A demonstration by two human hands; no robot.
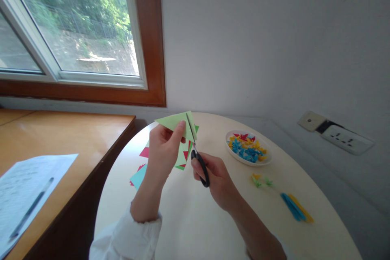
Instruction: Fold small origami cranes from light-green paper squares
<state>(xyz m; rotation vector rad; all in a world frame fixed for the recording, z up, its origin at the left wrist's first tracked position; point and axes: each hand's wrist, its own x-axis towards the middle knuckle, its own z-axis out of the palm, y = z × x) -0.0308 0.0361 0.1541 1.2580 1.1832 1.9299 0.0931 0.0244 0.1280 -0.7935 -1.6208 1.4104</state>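
My left hand point(166, 146) pinches a light green sheet of folded paper point(172, 121), thumb on top, above the table. In my right hand point(215, 176) is a pair of scissors point(202, 170) with black handles, my fingers in the loops. Their blades lie along the right part of the green paper, which shows a cut or dark line there. Beneath my left hand, partly hidden by it, lie coloured paper sheets point(182, 159) in green, red and pink. A light blue sheet point(139, 176) lies by my left wrist.
On the round white table point(195, 219), a white plate point(230, 153) holds many small folded paper pieces. Nearby are small green and yellow pieces point(257, 181) and blue and yellow paper strips point(294, 207). A wooden desk point(91, 134) at left bears written paper point(39, 170) and a pen point(32, 208).
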